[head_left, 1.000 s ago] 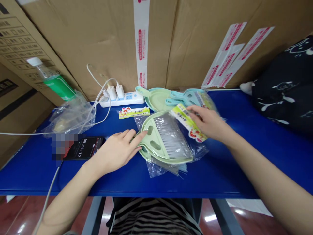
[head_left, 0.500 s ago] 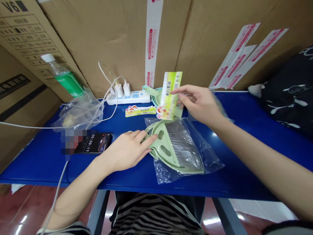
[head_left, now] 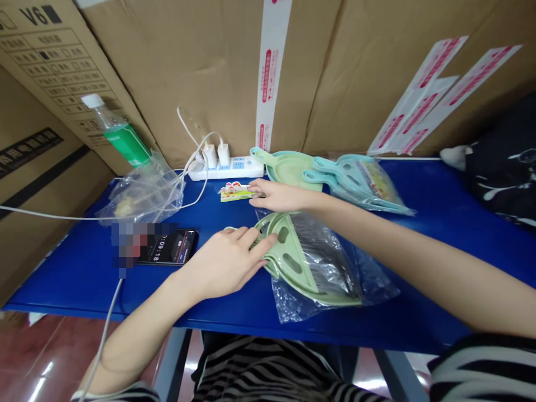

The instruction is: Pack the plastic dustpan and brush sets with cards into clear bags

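A pale green dustpan with a small brush (head_left: pixel 302 258) lies in a clear plastic bag (head_left: pixel 368 282) on the blue table (head_left: pixel 439 290). My left hand (head_left: pixel 228 262) rests flat on the set's handle end, fingers stretched out. My right hand (head_left: pixel 278 195) reaches across to the back of the table and sets a yellow-green paper label (head_left: pixel 235 192) down on or beside another such label. Its fingers are curled at the label's right end.
Behind lie a teal dustpan (head_left: pixel 288 167) and bagged teal dustpan sets (head_left: pixel 360 178). A white power strip (head_left: pixel 228 166), a crumpled clear bag (head_left: pixel 144 192) with a green-labelled bottle (head_left: pixel 119 134) and a phone (head_left: pixel 167 247) sit at the left. Cardboard boxes wall the back.
My right hand pulled the paper label off the bagged set, lifted it, then carried it left and down to the table by the other label. My left hand stayed on the handle.
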Motion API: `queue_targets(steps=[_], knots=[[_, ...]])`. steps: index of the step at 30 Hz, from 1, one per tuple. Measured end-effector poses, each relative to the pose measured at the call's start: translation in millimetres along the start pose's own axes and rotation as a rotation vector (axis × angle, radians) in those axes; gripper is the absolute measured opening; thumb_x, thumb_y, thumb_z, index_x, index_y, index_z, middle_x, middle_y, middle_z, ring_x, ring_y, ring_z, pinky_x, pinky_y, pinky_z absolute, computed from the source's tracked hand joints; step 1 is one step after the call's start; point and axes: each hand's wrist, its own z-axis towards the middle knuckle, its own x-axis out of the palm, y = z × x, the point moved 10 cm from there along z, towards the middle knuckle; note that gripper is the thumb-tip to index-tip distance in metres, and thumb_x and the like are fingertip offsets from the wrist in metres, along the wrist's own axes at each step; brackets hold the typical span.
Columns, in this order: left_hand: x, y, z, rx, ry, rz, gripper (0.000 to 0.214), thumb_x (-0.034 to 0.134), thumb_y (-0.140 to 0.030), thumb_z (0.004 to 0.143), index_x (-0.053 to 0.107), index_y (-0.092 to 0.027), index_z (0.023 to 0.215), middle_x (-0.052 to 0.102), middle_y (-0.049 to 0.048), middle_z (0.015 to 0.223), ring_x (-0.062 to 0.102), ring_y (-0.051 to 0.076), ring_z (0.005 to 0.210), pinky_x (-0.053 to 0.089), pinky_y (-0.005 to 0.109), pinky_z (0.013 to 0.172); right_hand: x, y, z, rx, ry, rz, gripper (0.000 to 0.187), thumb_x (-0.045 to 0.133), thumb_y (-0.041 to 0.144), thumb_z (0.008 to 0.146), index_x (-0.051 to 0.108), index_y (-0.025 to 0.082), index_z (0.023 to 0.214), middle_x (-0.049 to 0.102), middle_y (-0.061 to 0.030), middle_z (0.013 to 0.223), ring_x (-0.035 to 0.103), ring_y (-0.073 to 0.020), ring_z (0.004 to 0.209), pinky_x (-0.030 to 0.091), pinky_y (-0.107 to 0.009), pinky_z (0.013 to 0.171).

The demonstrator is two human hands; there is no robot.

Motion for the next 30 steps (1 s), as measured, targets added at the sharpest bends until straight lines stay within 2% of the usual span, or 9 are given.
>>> queue_targets(steps=[4,8,10,12,13,15,19,26,30], knots=[[1.1,1,0,-0.001,0.019,-0.005,0.034,0.035,-0.029,0.102,0.052,-0.016,0.129,0.061,0.0043,0.085,0.065,0.019,0.075,0.054,0.032,0.068,-3,3,-2,0.048,0.027,-0.032,0.043,0.063,0.026,0.084,0.058,0.014,0.125,0.073,-0.0125,0.101,0.068,-0.0288,0.094,0.055,-0.042,0.084],[3.9,1,0,0.003,0.052,0.001,0.035,0.039,-0.028,0.101,0.052,-0.026,0.133,0.058,0.0032,0.085,0.063,0.018,0.074,0.054,0.031,0.068,-35,20,-30,-0.073,-0.104,-0.005,0.051,0.055,0.027,0.088,0.048,0.018,0.138,0.071,-0.0045,0.087,0.067,-0.0221,0.083,0.054,-0.035,0.073],[5.5,1,-1,0.008,0.066,0.008,0.037,0.044,-0.026,0.099,0.052,-0.030,0.134,0.057,0.0030,0.086,0.062,0.018,0.074,0.054,0.031,0.068,-53,24,-55,-0.137,-0.186,-0.013,0.035,0.054,0.028,0.088,0.056,0.022,0.122,0.070,-0.0020,0.081,0.066,-0.0199,0.077,0.053,-0.033,0.069],[5.1,1,-1,0.020,0.056,0.020,0.038,0.047,-0.025,0.097,0.053,-0.029,0.135,0.056,0.0032,0.085,0.061,0.018,0.074,0.054,0.031,0.068,-59,12,-80,-0.092,-0.186,-0.018,0.013,0.054,0.033,0.088,0.060,0.025,0.097,0.066,0.0015,0.068,0.064,-0.0169,0.064,0.051,-0.032,0.062],[4.0,1,-1,0.027,0.044,0.025,0.039,0.047,-0.025,0.097,0.053,-0.029,0.135,0.056,0.0032,0.084,0.060,0.018,0.073,0.054,0.031,0.067,-61,2,-92,-0.053,-0.189,-0.015,0.013,0.054,0.038,0.088,0.057,0.025,0.086,0.064,0.0027,0.061,0.062,-0.0154,0.058,0.049,-0.031,0.058],[0.1,2,-1,0.033,0.006,0.029,0.038,0.044,-0.025,0.098,0.054,-0.028,0.134,0.055,0.0033,0.082,0.059,0.018,0.072,0.054,0.030,0.065,-63,-20,-115,0.032,-0.207,0.012,0.024,0.055,0.046,0.087,0.052,0.025,0.077,0.060,0.0041,0.055,0.059,-0.0132,0.047,0.046,-0.029,0.052],[-8.5,10,-1,0.013,-0.065,0.024,0.038,0.034,-0.026,0.102,0.057,-0.025,0.132,0.055,0.0040,0.082,0.056,0.016,0.070,0.053,0.027,0.064,-58,-56,-142,0.151,-0.198,0.174,0.037,0.057,0.060,0.083,0.048,0.024,0.079,0.059,0.0027,0.056,0.057,-0.0131,0.043,0.044,-0.028,0.042],[-15.7,25,-3,-0.055,-0.142,-0.031,0.041,0.028,-0.030,0.103,0.057,-0.025,0.132,0.059,0.0067,0.092,0.058,0.017,0.076,0.055,0.030,0.066,-47,-75,-144,0.223,-0.169,0.471,0.046,0.065,0.060,0.079,0.049,0.023,0.102,0.059,0.0053,0.063,0.056,-0.0113,0.045,0.046,-0.025,0.041],[-16.2,23,-3,-0.036,-0.165,-0.050,0.040,0.028,-0.031,0.103,0.058,-0.024,0.130,0.060,0.0066,0.091,0.059,0.017,0.076,0.057,0.031,0.067,-36,-80,-143,0.257,-0.166,0.602,0.059,0.073,0.058,0.074,0.051,0.023,0.116,0.063,0.0050,0.068,0.060,-0.0128,0.053,0.052,-0.027,0.051]])
